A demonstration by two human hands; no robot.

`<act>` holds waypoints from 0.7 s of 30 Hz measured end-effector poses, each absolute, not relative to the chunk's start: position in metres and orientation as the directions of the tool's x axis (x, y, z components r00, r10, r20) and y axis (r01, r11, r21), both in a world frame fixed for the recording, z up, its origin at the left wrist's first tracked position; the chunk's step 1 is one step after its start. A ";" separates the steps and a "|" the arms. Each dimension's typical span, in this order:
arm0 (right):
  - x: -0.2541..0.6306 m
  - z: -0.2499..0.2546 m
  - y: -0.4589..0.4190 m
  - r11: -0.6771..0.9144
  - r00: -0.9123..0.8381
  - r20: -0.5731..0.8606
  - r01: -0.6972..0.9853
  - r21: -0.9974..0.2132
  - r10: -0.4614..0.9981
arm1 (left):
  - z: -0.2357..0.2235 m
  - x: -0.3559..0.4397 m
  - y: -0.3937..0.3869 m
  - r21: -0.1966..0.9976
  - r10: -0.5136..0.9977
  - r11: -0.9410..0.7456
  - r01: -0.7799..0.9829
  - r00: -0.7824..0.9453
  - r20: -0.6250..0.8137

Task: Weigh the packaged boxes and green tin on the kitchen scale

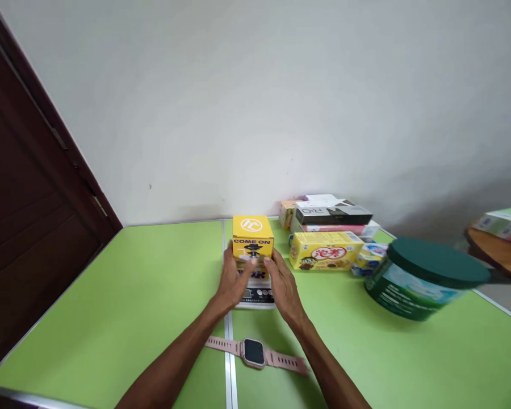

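Note:
A yellow box (252, 226) printed "COME ON" stands upright over a digital kitchen scale (255, 305), whose front panel with a small display shows below it. On the box's left side is my left hand (235, 278), thumb across the front face. My right hand (282, 281) presses against the right side in the same way, so the box is gripped between both. Whether its underside touches the scale is hard to see. Nearer to me, between my forearms, a smartwatch with a pink strap (254, 353) lies flat.
To the right are a yellow snack box (326, 251), a stack of boxes topped by a dark one (334, 215), and a green lidded tub (421, 278). The green table (174, 272) has a metal seam. Behind it rises a white wall (255, 113); a dark door (34, 153) stands left.

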State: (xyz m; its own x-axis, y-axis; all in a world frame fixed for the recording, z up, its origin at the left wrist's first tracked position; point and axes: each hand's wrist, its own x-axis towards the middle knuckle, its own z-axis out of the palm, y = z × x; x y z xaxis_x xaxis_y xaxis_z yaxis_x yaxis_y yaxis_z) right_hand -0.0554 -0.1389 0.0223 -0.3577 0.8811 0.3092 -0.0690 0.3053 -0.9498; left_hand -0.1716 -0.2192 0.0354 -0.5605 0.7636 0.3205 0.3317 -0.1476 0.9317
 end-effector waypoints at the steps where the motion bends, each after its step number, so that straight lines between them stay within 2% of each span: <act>1: -0.058 0.027 -0.141 0.313 -0.364 0.315 -0.067 -0.947 0.877 | 0.036 -0.169 -0.217 0.932 0.758 -0.163 0.325 -0.563 0.329; 4: -0.073 0.043 -0.149 0.351 -0.410 0.351 -0.080 -0.933 0.842 | 0.040 -0.173 -0.217 0.936 0.682 -0.193 0.296 -0.645 0.344; 8: -0.120 0.064 -0.168 0.388 -0.500 0.409 -0.151 -0.909 0.763 | 0.050 -0.218 -0.235 0.942 0.578 -0.217 0.256 -0.744 0.336; 11: -0.173 0.064 -0.185 0.347 -0.586 0.386 -0.183 -0.920 0.713 | 0.050 -0.268 -0.255 0.947 0.476 -0.127 0.294 -0.820 0.318; 15: -0.242 0.038 -0.204 0.297 -0.687 0.314 -0.148 -0.943 0.655 | 0.029 -0.326 -0.278 0.950 0.334 0.058 0.307 -0.903 0.272; 21: -0.315 0.008 -0.203 0.315 -0.758 0.304 -0.136 -0.939 0.577 | -0.001 -0.393 -0.278 0.922 0.205 0.161 0.352 -0.926 0.318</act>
